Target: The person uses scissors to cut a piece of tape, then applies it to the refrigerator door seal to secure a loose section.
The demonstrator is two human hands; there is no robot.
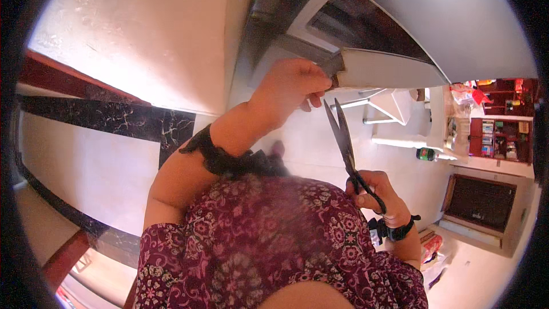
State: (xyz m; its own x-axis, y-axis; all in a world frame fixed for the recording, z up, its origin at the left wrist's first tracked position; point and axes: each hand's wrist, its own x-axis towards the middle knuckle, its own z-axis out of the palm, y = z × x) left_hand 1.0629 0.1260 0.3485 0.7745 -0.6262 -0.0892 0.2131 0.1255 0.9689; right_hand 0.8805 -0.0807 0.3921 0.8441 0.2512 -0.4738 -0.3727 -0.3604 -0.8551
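Note:
My right hand (380,191) grips black-handled scissors (345,143) by the finger loops. The blades point up and away from me, slightly parted, with nothing visible between them. My left hand (291,83) reaches forward, its fingertips pinched together just beyond the scissor tips. They meet a dark, ragged strip (337,67) at the near corner of a pale panel (383,68). Whether the fingers hold that strip or only touch it cannot be made out.
A grey-framed dark pane (366,20) rises ahead, beside a large grey panel (457,23). On the left stands a pale wall (137,34). A white folding frame (389,106) stands on the floor farther off. Red-brown shelves (500,134) and a dark green bottle (425,154) are at the right.

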